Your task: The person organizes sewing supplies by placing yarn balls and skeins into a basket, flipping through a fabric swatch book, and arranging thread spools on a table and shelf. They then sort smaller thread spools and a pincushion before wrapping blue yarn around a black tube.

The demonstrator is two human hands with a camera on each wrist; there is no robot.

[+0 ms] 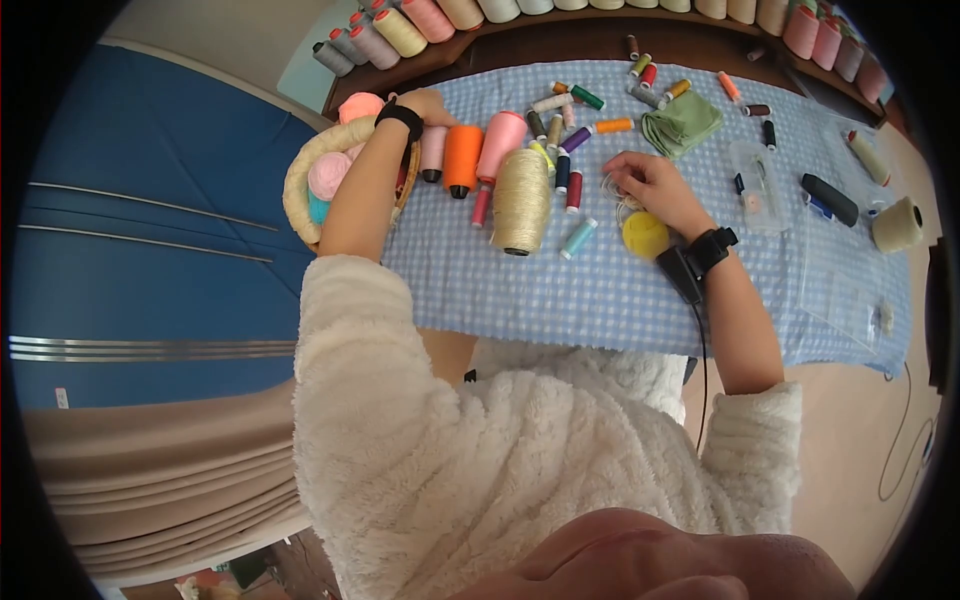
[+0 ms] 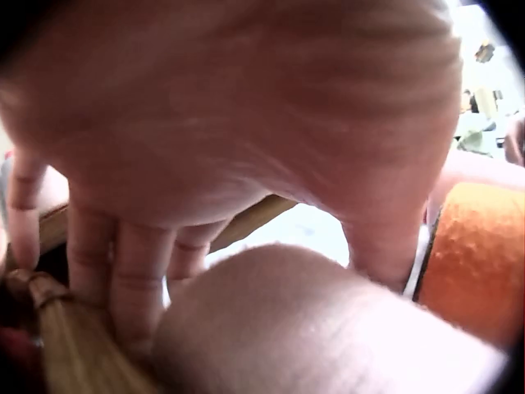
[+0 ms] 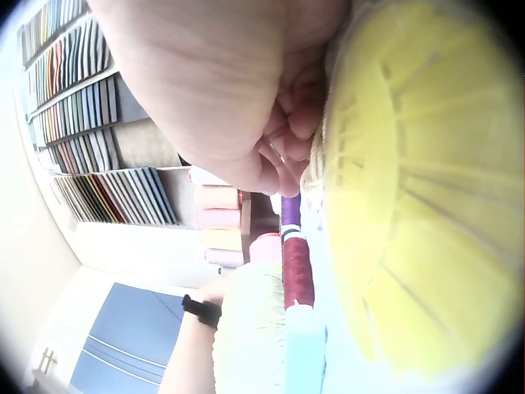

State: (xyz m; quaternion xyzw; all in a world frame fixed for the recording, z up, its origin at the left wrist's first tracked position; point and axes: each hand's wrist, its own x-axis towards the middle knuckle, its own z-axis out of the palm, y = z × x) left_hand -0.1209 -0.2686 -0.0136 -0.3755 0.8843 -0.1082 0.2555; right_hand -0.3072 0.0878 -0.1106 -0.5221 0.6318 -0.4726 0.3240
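At the left side of the table my left hand [image 1: 425,107] is over a pale pink cone of thread [image 1: 433,153], gripping it with the thumb on one side and fingers on the other. The left wrist view shows the cone [image 2: 271,320] large below the palm. An orange cone [image 1: 463,158] stands close by, then a pink cone [image 1: 502,145] and a cream cone [image 1: 521,205]. My right hand [image 1: 662,195] rests on the cloth, fingers loosely bent beside cream cord [image 1: 626,203]. A yellow disc [image 1: 645,236] with radiating pins [image 3: 435,205] lies below its wrist.
A basket [image 1: 300,205] with yarn balls [image 1: 328,177] stands by the left forearm. Several small thread spools, a green cloth [image 1: 682,126] and a clear box [image 1: 758,185] lie on the checked tablecloth [image 1: 600,310]. A shelf of thread cones [image 1: 427,20] runs behind.
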